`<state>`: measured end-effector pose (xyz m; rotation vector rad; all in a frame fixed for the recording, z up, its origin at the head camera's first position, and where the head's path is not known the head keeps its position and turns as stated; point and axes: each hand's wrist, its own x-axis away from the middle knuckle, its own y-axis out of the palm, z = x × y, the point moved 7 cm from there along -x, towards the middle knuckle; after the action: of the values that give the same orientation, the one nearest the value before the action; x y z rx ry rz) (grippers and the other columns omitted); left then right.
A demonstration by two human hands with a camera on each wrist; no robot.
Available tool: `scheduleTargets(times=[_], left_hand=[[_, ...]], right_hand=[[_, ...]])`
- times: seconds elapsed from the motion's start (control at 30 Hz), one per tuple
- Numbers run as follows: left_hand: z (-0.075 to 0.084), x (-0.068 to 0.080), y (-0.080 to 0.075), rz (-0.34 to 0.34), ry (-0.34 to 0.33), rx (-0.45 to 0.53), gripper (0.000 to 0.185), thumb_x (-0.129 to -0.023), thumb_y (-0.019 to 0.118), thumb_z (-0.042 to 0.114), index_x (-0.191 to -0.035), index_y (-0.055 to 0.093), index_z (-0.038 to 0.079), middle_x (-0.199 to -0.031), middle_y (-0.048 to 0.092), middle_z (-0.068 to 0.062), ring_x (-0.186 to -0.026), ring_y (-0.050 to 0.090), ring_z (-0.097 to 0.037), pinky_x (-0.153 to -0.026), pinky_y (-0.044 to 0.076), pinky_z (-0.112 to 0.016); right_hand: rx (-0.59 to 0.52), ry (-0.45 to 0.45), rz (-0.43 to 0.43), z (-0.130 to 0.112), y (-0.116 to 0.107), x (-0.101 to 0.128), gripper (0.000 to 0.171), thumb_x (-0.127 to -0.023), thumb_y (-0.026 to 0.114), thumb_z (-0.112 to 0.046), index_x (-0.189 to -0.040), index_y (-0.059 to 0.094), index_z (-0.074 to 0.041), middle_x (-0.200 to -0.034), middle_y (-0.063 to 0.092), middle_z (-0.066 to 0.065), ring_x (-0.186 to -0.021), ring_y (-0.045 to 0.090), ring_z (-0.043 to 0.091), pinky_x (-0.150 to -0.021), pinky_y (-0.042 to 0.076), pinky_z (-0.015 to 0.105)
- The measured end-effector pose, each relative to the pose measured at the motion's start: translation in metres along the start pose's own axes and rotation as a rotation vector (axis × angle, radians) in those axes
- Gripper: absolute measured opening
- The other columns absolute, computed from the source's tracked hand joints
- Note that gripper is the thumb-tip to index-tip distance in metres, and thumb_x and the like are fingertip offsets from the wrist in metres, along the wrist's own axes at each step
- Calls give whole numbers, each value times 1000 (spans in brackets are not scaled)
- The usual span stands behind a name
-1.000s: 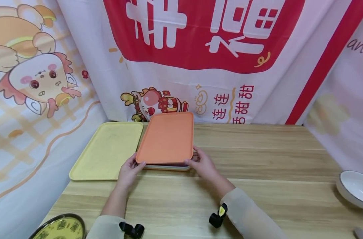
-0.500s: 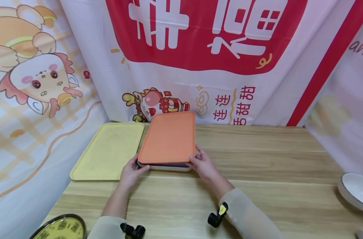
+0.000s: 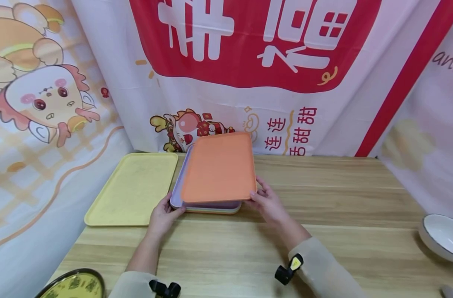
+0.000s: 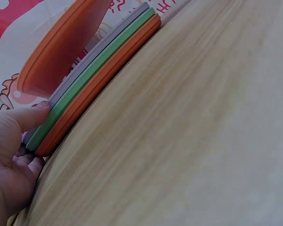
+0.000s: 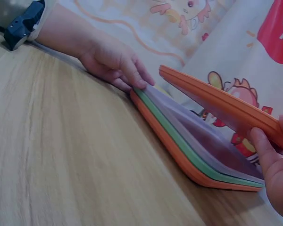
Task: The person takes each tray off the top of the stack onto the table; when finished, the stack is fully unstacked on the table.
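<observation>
Now right hand [image 3: 269, 203] fingers round smooth orange tray [image 3: 220, 169], left hand [image 3: 163, 215] pinching stack [image 3: 211, 207].

Backdrop banner [image 3: 286, 103], up behind the right hand [image 3: 269, 203] and the trays: big white Chinese characters on a red panel [image 3: 249, 41], tops cut off by the frame edge, so not fully legible. Lower down, just above that hand, smaller red characters [image 3: 291, 130] read "连连" and "甜甜", with a partly hidden one beneath. Far right of the hand, at the frame edge, dark script letters "ant" [image 3: 448, 60], the rest cut off. Trays and bowls carry no readable text.
</observation>
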<state>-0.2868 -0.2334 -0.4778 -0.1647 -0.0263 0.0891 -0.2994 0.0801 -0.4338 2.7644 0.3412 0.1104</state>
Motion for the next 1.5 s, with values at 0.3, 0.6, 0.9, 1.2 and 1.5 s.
scheduleTargets(times=[0.3, 0.6, 0.9, 1.2, 1.5], left_hand=[[0, 0, -1, 16, -8, 0, 80, -88, 68, 0, -151, 20, -9, -158, 21, -30, -149, 21, -37, -123, 23, -41], [1, 0, -1, 21, -17, -7, 80, -88, 69, 0, -152, 21, -8, -158, 22, -29, -149, 21, -36, -124, 22, -41], [0, 1, -1, 23, -28, -17, 81, -88, 68, 1, -152, 20, -8, -158, 21, -29, -150, 19, -36, -124, 22, -42], [-2, 1, -1, 17, -14, -3, 81, -88, 68, 1, -152, 20, -8, -158, 22, -28, -150, 20, -35, -124, 22, -41], [-2, 1, 0, -1, -24, -1, 84, -89, 69, 2, -154, 16, -5, -160, 16, -28, -150, 16, -37, -124, 20, -43]], right_hand=[[31, -49, -50, -30, -36, 21, 69, -98, 44, 6, -156, 8, -2, -109, 64, -7, -97, 66, 6, -90, 58, 24], [-55, -155, -147, -53, -73, 44, 52, -99, 46, 4, -147, 31, -12, -114, 68, -3, -101, 68, 9, -90, 58, 23], [-74, -176, -124, -61, -112, 62, 48, -101, 43, 4, -144, 37, -17, -117, 69, -1, -102, 68, 10, -88, 59, 25], [-105, -172, -155, -56, -137, 74, 47, -101, 38, 5, -140, 44, -21, -119, 69, 0, -103, 68, 12, -89, 59, 26], [-29, -136, -164, -42, -152, 69, 50, -101, 38, 6, -142, 41, -22, -117, 69, 0, -101, 68, 10, -90, 59, 24]])
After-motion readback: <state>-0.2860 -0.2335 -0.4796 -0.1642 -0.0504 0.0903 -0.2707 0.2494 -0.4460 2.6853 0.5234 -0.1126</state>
